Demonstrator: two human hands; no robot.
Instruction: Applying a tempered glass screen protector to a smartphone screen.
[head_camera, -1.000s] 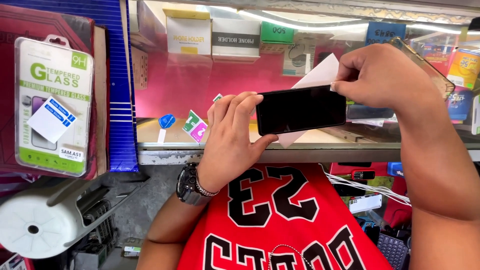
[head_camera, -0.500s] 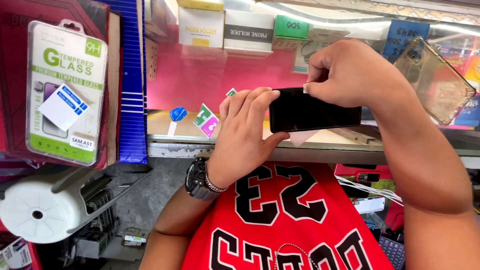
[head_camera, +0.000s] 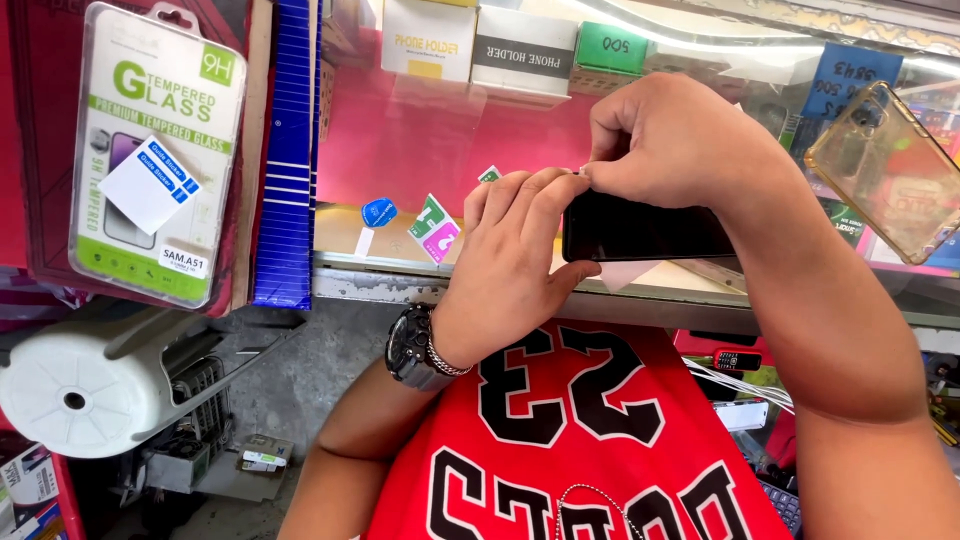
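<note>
At nine o'clock I see a packaged screen protector (head_camera: 155, 155) hanging. At centre, my left hand (head_camera: 510, 265) clamps the left end of a dark phone (head_camera: 640, 230) above the glass worktop (head_camera: 480, 285). My right hand (head_camera: 670, 140) pinches at its top edge. A clear phone case (head_camera: 890, 170) lies at three o'clock.

Viewpoint: your head camera, looking steeply down your chest.
Facing: the glass shop counter (head_camera: 400, 255).
Nearness: close to your hands; only one view.
</note>
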